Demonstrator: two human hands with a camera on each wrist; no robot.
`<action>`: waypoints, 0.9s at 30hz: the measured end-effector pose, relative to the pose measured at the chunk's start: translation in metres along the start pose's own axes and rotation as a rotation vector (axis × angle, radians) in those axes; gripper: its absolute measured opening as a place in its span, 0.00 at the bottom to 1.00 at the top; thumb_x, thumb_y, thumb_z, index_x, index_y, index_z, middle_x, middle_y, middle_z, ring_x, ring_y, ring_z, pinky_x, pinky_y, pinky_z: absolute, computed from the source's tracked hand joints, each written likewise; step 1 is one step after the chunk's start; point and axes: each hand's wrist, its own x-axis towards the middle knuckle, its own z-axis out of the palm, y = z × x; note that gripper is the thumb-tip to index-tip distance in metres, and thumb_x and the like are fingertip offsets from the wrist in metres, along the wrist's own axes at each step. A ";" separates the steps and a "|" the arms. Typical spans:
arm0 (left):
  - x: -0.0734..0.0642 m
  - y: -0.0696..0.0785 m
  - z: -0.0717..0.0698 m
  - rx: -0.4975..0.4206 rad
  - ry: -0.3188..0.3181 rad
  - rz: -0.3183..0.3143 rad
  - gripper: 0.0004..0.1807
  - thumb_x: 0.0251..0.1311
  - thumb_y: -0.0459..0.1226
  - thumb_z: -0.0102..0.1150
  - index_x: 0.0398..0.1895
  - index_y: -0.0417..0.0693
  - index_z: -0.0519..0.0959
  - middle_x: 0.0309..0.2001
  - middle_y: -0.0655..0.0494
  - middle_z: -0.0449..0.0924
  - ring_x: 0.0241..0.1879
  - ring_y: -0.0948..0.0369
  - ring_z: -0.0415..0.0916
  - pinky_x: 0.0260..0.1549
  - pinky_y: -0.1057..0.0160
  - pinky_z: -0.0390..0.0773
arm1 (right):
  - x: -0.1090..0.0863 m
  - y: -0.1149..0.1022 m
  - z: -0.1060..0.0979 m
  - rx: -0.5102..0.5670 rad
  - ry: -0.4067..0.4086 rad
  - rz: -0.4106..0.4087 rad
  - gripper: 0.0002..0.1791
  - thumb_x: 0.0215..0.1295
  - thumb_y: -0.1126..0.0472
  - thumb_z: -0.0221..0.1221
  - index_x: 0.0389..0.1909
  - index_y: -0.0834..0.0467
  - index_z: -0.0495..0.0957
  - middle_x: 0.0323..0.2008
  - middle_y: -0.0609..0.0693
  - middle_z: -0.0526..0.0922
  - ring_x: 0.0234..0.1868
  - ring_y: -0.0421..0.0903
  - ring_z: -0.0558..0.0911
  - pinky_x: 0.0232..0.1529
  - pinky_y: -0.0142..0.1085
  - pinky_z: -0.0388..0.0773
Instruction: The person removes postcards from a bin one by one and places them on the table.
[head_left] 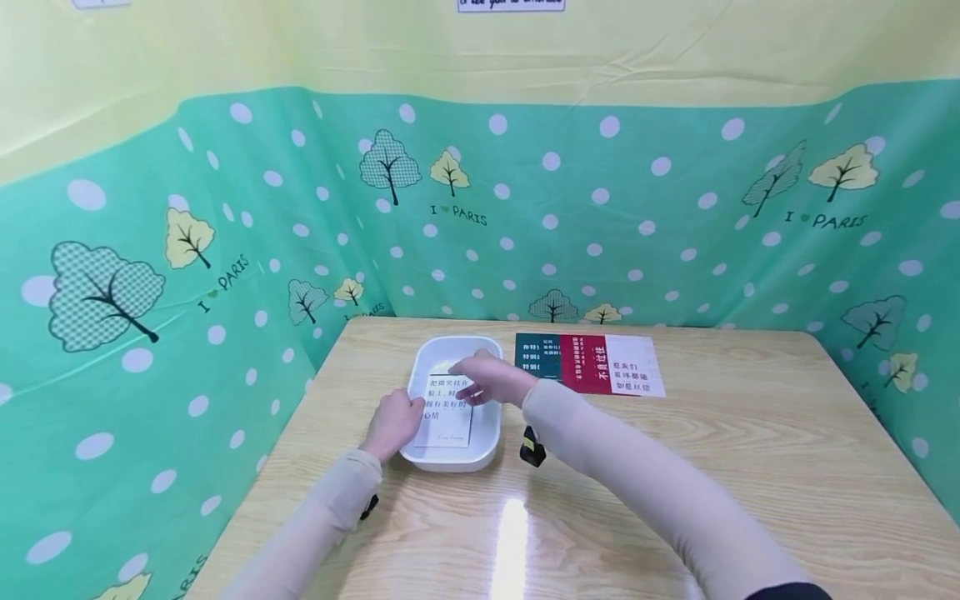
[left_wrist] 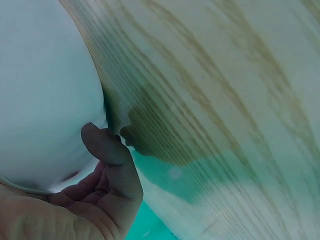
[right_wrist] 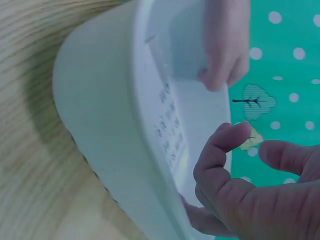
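Observation:
On the wooden table stands a white plastic basin (head_left: pixel 453 461). A white card with black printed characters (head_left: pixel 444 429) lies inside it. My left hand (head_left: pixel 395 419) grips the basin's left rim; in the right wrist view the left hand (right_wrist: pixel 226 60) shows at the far rim, fingertips inside. The left wrist view has the thumb (left_wrist: pixel 117 155) bent beside the basin's outer wall. Above the basin, over the card's upper right part, my right hand (head_left: pixel 493 377) holds nothing. Its fingers are loosely bent, thumb apart from the index finger.
Right of the basin, overlapping printed cards lie on the table: a dark green one (head_left: pixel 538 354), a red one (head_left: pixel 587 375) and a white one (head_left: pixel 636 375). A small black device (head_left: pixel 532 450) shows under the right sleeve. A green and yellow patterned curtain (head_left: pixel 585 217) hangs behind the table.

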 end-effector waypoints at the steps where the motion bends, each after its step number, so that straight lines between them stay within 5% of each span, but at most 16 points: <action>1: 0.000 0.000 0.000 0.001 -0.001 0.000 0.17 0.77 0.40 0.45 0.43 0.33 0.77 0.29 0.45 0.77 0.26 0.55 0.78 0.23 0.61 0.80 | 0.002 0.003 0.002 -0.001 0.001 0.015 0.43 0.75 0.62 0.59 0.80 0.69 0.45 0.66 0.66 0.70 0.47 0.54 0.83 0.46 0.38 0.83; 7: 0.000 0.001 0.001 0.000 -0.007 0.002 0.17 0.78 0.39 0.45 0.44 0.33 0.77 0.30 0.46 0.78 0.26 0.55 0.78 0.23 0.61 0.80 | 0.006 0.014 0.010 -0.003 0.069 0.060 0.37 0.72 0.62 0.60 0.76 0.69 0.56 0.61 0.64 0.74 0.42 0.51 0.83 0.38 0.36 0.81; 17: 0.003 0.001 0.001 0.022 -0.005 0.000 0.16 0.77 0.39 0.45 0.41 0.35 0.77 0.28 0.47 0.76 0.24 0.55 0.76 0.20 0.61 0.77 | 0.003 0.017 0.018 0.082 0.085 0.081 0.26 0.72 0.62 0.60 0.66 0.65 0.67 0.63 0.63 0.73 0.54 0.56 0.83 0.47 0.38 0.82; 21: 0.003 0.000 0.001 0.024 -0.008 -0.011 0.15 0.77 0.40 0.45 0.41 0.36 0.77 0.28 0.47 0.75 0.25 0.56 0.76 0.21 0.62 0.76 | 0.000 0.016 0.020 0.103 0.101 0.080 0.29 0.71 0.62 0.60 0.69 0.65 0.64 0.65 0.63 0.70 0.57 0.57 0.82 0.43 0.36 0.81; 27: 0.002 0.000 0.000 0.030 0.000 0.005 0.16 0.77 0.39 0.45 0.44 0.33 0.77 0.29 0.46 0.76 0.26 0.54 0.77 0.22 0.61 0.79 | -0.004 0.012 0.024 0.050 0.138 0.044 0.35 0.69 0.61 0.63 0.72 0.67 0.61 0.63 0.63 0.73 0.49 0.54 0.85 0.36 0.34 0.79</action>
